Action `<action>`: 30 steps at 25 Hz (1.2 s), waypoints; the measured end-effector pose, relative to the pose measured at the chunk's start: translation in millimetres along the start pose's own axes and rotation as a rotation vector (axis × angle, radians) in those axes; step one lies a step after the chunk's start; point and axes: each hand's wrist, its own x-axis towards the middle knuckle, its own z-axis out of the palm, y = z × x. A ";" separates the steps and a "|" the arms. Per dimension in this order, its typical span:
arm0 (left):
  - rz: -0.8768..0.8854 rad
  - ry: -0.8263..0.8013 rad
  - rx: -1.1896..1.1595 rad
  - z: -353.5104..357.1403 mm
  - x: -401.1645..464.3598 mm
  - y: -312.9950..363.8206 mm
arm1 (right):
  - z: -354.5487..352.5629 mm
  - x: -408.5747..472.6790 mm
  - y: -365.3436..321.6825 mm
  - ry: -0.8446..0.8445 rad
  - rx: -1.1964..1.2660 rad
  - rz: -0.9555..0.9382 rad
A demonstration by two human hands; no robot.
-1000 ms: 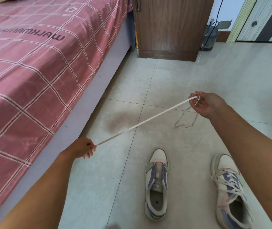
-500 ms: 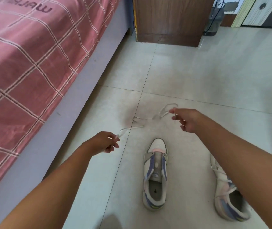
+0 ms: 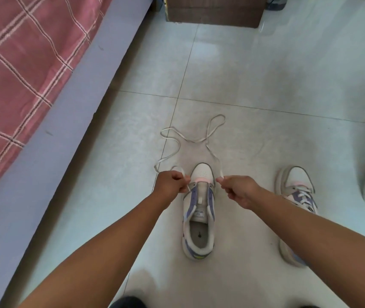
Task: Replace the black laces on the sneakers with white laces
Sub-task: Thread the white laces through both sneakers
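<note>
Loosely, white lace (image 3: 190,140) loops beyond unlaced sneaker (image 3: 199,210).

— Where do the shoes sit?
— The unlaced white-and-purple sneaker (image 3: 199,210) lies on the pale tiled floor (image 3: 266,85); the laced white-and-purple sneaker (image 3: 297,196) is to its right.
— And the lace?
— The loose white flat lace (image 3: 190,140) trails beyond the unlaced toe; the bed with the pink checked cover (image 3: 21,63) lies left.

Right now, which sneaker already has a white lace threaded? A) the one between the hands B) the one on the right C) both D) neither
B: the right sneaker shows white lacing across its tongue, while the middle sneaker has bare eyelets and the white lace for it lies loose on the floor, its ends pinched by the left hand and right hand.
</note>
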 end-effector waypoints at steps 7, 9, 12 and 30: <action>0.080 0.080 -0.022 3.6 -3.6 2.7 | 10.5 -9.8 12.4 0.004 0.210 -0.126; 0.114 0.074 0.007 6.3 -5.0 5.9 | 14.0 -12.4 10.7 0.025 0.201 -0.167; 0.181 0.069 0.120 12.7 -8.9 7.1 | 18.3 -15.0 9.1 0.071 0.193 -0.194; 0.072 0.085 -0.060 7.4 -7.4 12.1 | 18.1 -8.3 9.0 0.034 -0.028 -0.230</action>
